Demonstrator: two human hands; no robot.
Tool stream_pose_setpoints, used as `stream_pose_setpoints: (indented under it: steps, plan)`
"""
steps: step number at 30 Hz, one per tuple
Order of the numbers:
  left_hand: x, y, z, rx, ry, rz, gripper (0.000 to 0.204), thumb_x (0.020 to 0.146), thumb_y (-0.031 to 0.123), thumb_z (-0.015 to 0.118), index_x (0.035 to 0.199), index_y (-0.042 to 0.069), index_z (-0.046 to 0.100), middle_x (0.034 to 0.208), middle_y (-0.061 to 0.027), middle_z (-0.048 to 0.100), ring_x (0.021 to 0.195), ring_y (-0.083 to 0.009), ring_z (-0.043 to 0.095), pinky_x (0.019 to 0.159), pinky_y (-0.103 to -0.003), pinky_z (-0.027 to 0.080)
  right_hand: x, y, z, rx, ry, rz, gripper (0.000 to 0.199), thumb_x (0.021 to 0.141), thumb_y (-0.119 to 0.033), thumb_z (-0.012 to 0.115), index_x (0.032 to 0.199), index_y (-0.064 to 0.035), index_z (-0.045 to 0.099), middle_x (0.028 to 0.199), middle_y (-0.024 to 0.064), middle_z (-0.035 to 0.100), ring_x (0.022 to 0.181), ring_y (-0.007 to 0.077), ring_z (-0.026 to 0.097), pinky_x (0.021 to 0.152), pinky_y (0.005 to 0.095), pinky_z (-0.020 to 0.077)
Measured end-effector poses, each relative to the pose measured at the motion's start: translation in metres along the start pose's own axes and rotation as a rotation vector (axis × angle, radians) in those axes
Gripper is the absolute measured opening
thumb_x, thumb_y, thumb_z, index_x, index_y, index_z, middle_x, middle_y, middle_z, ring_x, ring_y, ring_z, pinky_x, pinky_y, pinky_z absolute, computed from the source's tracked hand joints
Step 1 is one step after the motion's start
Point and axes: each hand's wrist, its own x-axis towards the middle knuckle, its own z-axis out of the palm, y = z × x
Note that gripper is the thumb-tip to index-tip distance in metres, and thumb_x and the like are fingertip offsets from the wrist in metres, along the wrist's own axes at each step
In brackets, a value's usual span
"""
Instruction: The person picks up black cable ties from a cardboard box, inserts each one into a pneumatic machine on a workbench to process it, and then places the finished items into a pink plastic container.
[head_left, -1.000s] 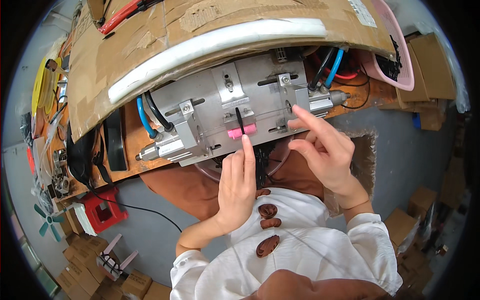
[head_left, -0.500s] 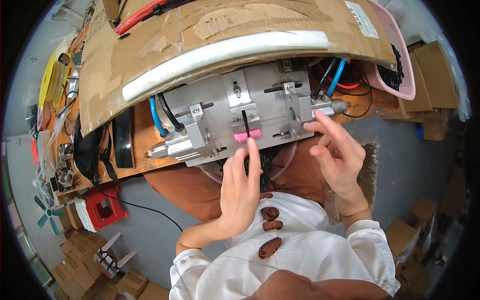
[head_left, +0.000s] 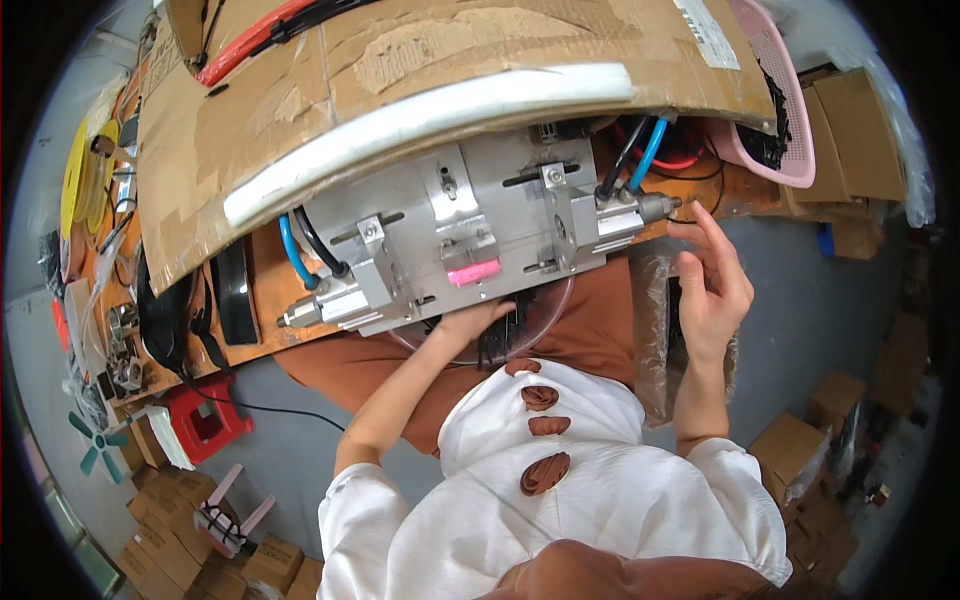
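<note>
My left hand (head_left: 478, 322) reaches under the front edge of the metal fixture (head_left: 520, 215). It is at a clear round basin (head_left: 566, 318) on my lap, which holds thin black strips (head_left: 498, 345). Its fingertips are hidden among the strips, so their grip does not show. Raised at the right, my right hand (head_left: 712, 290) is empty with its fingers apart, the index fingertip close to the end of the right air cylinder (head_left: 655, 208). A pink cylindrical piece (head_left: 473, 272) sits at the fixture's front middle, with nothing black across it.
A cardboard cover with a white foam strip (head_left: 430, 125) overhangs the fixture. Blue and black hoses (head_left: 647, 155) run to both cylinders. A pink basket (head_left: 795, 120) of black pieces stands at the back right. A red stool (head_left: 205, 415) is below the table's left side.
My left hand has moved from the pink piece down to the basin. The black strip that stood across the pink piece is gone. My right hand has shifted slightly right, away from the fixture.
</note>
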Motion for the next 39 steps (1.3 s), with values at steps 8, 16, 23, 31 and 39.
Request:
stream_pose_setpoints:
  steps: [8, 16, 23, 31, 39]
  plan:
    - [0.017, -0.021, -0.001, -0.344, -0.064, -0.180, 0.055, 0.085, 0.035, 0.060, 0.134, 0.014, 0.048, 0.136, -0.0173, 0.046, 0.126, -0.0363, 0.042, 0.106, -0.044, 0.033, 0.020, -0.010, -0.013, -0.058, 0.033, 0.044, 0.040, 0.084, 0.001, 0.064, 0.123, -0.0048, 0.061, 0.092, 0.0056, 0.069, 0.061, 0.0040, 0.049, 0.052, 0.0182, 0.0376]
    - [0.012, 0.043, 0.000, 0.147, 0.159, 0.051, 0.051, 0.079, 0.021, 0.062, 0.129, 0.014, 0.054, 0.132, -0.0141, 0.049, 0.125, -0.0333, 0.044, 0.099, -0.048, 0.037, 0.101, -0.051, 0.002, -0.031, -0.152, -0.500, 0.038, 0.080, -0.001, 0.069, 0.117, -0.0039, 0.062, 0.091, 0.0109, 0.067, 0.059, 0.0152, 0.054, 0.052, 0.0246, 0.0420]
    - [-0.020, 0.060, 0.020, -0.109, -0.062, 0.034, 0.033, 0.075, 0.019, 0.065, 0.104, 0.005, 0.061, 0.105, -0.0106, 0.058, 0.102, -0.0279, 0.057, 0.086, -0.035, 0.047, 0.216, -0.135, 0.178, -0.386, -0.396, -0.905, 0.033, 0.081, 0.000, 0.059, 0.113, -0.0053, 0.060, 0.101, 0.0119, 0.064, 0.099, 0.0295, 0.059, 0.080, 0.0394, 0.0491]
    - [-0.017, 0.064, 0.023, -0.122, -0.129, 0.035, 0.032, 0.079, 0.024, 0.065, 0.103, 0.003, 0.062, 0.108, -0.0119, 0.058, 0.101, -0.0265, 0.058, 0.086, -0.034, 0.048, 0.301, -0.170, 0.317, -0.488, -0.537, -1.235, 0.023, 0.083, -0.006, 0.059, 0.106, -0.0100, 0.063, 0.108, 0.0037, 0.060, 0.108, 0.0240, 0.053, 0.087, 0.0380, 0.0434]
    - [-0.026, 0.060, 0.027, -0.267, -0.133, 0.032, 0.031, 0.081, 0.022, 0.065, 0.101, 0.000, 0.060, 0.101, -0.0135, 0.058, 0.095, -0.0313, 0.060, 0.082, -0.038, 0.049, 0.263, -0.113, 0.237, -0.152, -0.601, -1.171, 0.009, 0.085, -0.010, 0.060, 0.092, -0.0059, 0.062, 0.090, 0.0102, 0.058, 0.091, 0.0309, 0.057, 0.076, 0.0407, 0.0461]
